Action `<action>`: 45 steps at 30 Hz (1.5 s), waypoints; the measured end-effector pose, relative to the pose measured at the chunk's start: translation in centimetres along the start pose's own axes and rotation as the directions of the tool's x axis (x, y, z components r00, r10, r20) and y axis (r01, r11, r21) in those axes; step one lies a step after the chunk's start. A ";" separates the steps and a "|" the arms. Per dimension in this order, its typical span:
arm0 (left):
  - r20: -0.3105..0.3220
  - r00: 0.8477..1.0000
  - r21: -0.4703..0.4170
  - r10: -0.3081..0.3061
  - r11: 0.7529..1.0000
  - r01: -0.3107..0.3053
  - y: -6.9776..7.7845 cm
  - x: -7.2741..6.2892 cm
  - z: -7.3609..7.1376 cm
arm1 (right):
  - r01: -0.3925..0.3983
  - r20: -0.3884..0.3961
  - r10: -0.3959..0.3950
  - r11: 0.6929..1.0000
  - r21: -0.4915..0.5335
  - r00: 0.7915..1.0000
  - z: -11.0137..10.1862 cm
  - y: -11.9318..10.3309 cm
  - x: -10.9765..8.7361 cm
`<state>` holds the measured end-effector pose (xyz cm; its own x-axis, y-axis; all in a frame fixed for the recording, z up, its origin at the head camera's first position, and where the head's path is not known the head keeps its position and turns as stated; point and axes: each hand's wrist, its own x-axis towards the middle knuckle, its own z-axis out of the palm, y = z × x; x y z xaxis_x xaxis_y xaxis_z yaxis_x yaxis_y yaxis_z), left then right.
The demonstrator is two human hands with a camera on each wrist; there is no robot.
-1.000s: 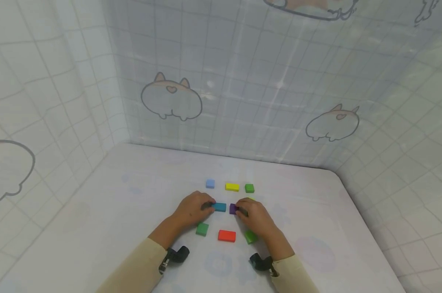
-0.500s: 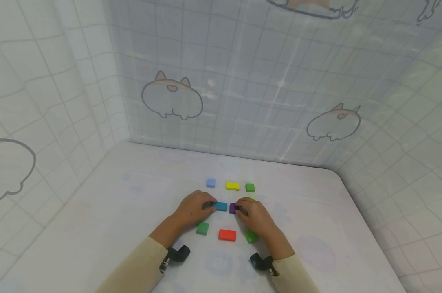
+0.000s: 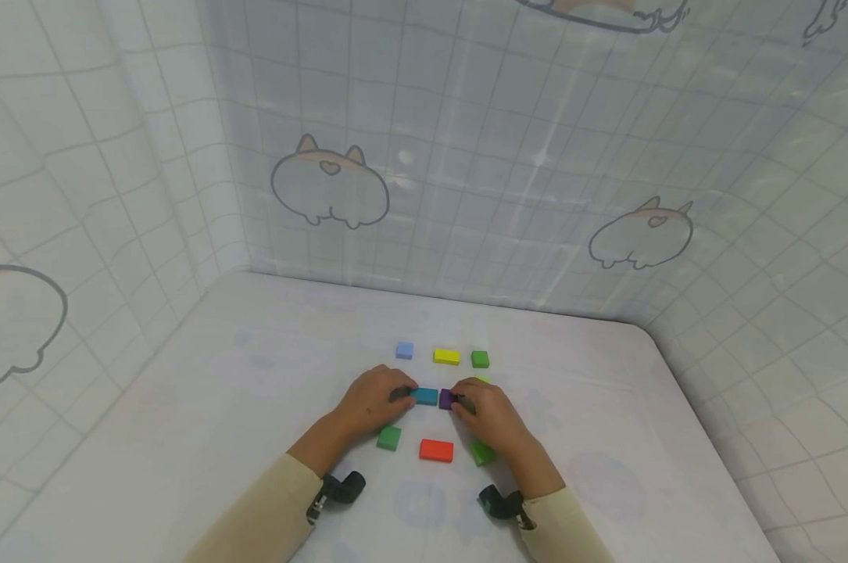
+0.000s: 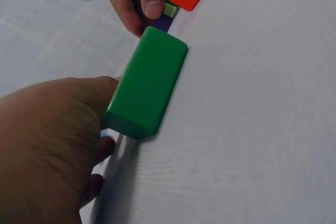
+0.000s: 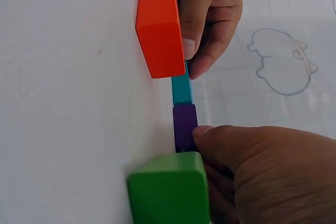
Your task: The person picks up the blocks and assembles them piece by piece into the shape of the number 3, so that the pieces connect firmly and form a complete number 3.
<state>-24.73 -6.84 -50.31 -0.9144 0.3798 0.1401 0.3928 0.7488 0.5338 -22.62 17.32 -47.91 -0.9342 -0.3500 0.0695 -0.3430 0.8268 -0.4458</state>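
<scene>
My left hand (image 3: 376, 400) pinches the left end of a teal rectangular block (image 3: 426, 396) between thumb and fingertips. Just to its right, my right hand (image 3: 492, 414) pinches a small purple block (image 3: 446, 399). Little or no gap shows between these two blocks in the head view, and the right wrist view has the purple block (image 5: 185, 125) end to end with the teal block (image 5: 181, 87). Fingers cover part of each. A green block (image 4: 148, 82) lies close to my left hand in the left wrist view, hiding the teal one there.
Behind the hands are a light blue block (image 3: 405, 350), a yellow block (image 3: 447, 356) and a green block (image 3: 480, 359). Nearer lie a red block (image 3: 436, 450) and a green block (image 3: 482, 453) by the right wrist. A yellow-green block (image 3: 483, 380) is mostly hidden behind the right hand.
The teal block has slid slightly right with my left hand, narrowing the gap to the purple block. My right hand has hardly moved, and the other blocks stay in place.
</scene>
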 end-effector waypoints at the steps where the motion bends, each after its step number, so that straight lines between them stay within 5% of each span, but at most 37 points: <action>1: -0.002 1.000 -0.002 0.004 1.000 -0.004 0.0 0.0 0.0 | -0.002 -0.001 0.002 1.000 0.001 1.000 0.0 0.0 0.0; 15: -0.004 1.000 0.004 0.017 1.000 -0.017 0.1 -0.1 0.1 | -0.003 -0.003 0.003 1.000 0.005 1.000 0.4 -0.2 -0.1; 45: 0.058 0.996 -0.052 -0.070 0.996 0.073 0.5 0.2 0.0 | 0.009 -0.023 -0.010 1.000 -0.027 1.000 0.4 -0.2 0.2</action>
<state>-24.71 -6.42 -50.07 -0.9322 0.3578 0.0537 0.3198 0.7454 0.5849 -22.66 16.89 -48.15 -0.9329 -0.3476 0.0948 -0.3539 0.8350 -0.4213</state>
